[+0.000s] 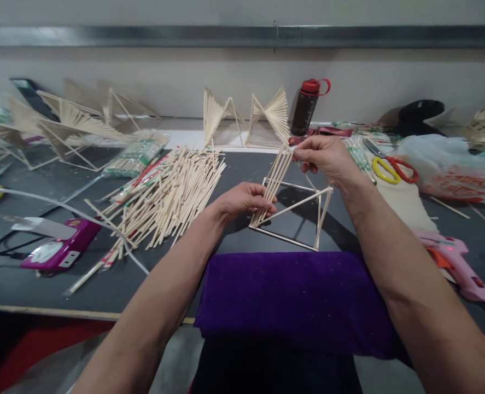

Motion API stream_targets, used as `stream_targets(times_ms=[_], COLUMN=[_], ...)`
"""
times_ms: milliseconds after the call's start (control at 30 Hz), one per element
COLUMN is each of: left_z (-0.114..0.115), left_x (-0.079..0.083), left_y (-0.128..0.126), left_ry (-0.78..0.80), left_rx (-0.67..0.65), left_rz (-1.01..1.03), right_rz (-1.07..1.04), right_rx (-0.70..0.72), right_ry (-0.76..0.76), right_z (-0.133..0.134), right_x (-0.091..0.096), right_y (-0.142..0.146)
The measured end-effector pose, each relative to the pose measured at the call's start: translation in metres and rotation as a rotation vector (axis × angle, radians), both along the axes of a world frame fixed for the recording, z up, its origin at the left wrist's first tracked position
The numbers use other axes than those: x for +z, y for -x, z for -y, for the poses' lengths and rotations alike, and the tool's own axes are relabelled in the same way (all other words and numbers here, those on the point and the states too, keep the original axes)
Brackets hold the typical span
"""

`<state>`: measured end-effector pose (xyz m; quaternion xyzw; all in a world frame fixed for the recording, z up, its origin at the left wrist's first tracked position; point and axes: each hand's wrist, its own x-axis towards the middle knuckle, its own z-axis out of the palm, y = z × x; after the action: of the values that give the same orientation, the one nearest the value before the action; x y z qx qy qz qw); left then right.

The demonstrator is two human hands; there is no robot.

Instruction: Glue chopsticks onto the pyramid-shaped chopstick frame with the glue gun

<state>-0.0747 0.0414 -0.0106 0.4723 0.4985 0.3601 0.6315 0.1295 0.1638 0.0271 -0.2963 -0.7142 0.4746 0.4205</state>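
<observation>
A frame of pale wooden chopsticks (295, 208) stands on the dark table in front of me. Several sticks lie side by side along its left side, slanting up to the right. My left hand (248, 200) is closed around the lower part of these sticks, thumb and fingers on either side. At their upper end my right hand (318, 156) pinches with thumb and forefinger; whether it grips one stick or several is hidden by the fingers. A large heap of loose chopsticks (172, 197) lies to the left of my left hand.
Finished-looking stick structures (269, 117) stand by the wall, near a dark bottle (305, 109) with a red lid. At right are scissors (393, 167), a plastic bag (451, 164) and a pink glue gun (457, 262). A purple power strip (62, 246) sits left; a purple cloth (291, 301) covers the front edge.
</observation>
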Motion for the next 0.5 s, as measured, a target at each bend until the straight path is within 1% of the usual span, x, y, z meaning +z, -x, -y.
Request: stream_targets(times_ms=[300, 500], left_z=[-0.0014, -0.0001], left_x=[-0.0026, -0.0008], left_y=[0.0021, 0.0015], left_ry=[-0.004, -0.015], left_rx=[0.013, 0.011], left_rz=[-0.004, -0.019], right_rz=[-0.007, -0.021], right_rx=[0.010, 0.006], right_ry=[0.013, 0.016], right_z=[0.0024, 0.0037], right_x=[0.0014, 0.0005], right_y=[0.0037, 0.0041])
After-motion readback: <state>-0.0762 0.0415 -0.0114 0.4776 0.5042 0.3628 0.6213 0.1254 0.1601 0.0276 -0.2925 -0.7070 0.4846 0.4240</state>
